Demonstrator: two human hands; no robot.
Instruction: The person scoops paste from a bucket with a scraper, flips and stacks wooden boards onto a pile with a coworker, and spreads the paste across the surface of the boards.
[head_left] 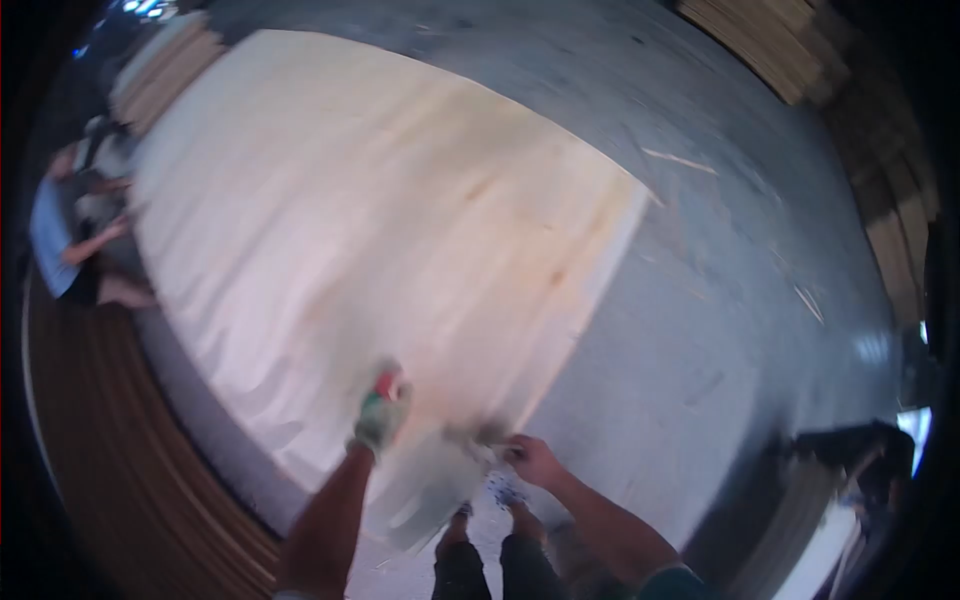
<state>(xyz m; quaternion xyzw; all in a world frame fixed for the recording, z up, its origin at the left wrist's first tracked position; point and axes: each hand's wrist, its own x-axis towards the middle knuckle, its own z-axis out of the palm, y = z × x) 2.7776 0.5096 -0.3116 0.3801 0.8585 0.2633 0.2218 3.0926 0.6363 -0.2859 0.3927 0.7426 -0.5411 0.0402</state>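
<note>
A large pale wood veneer sheet [430,230] spreads out in front of me, with brown knots and darker streaks in its grain. My left hand [378,418], in a pale green and white glove, is over the near part of the sheet. It is closed around a small red object [388,383], too blurred for me to name. My right hand [532,460] looks bare and is closed at the sheet's near right corner. From its fingers a dark, flat-looking tool [478,434] points left; motion blur hides its exact kind.
At the left edge another person [65,235] in a light blue top sits beside the sheet. Stacks of wood sheets stand at left [130,450], upper left [165,75] and right [885,190]. Wood slivers [680,160] lie on the grey floor [730,270].
</note>
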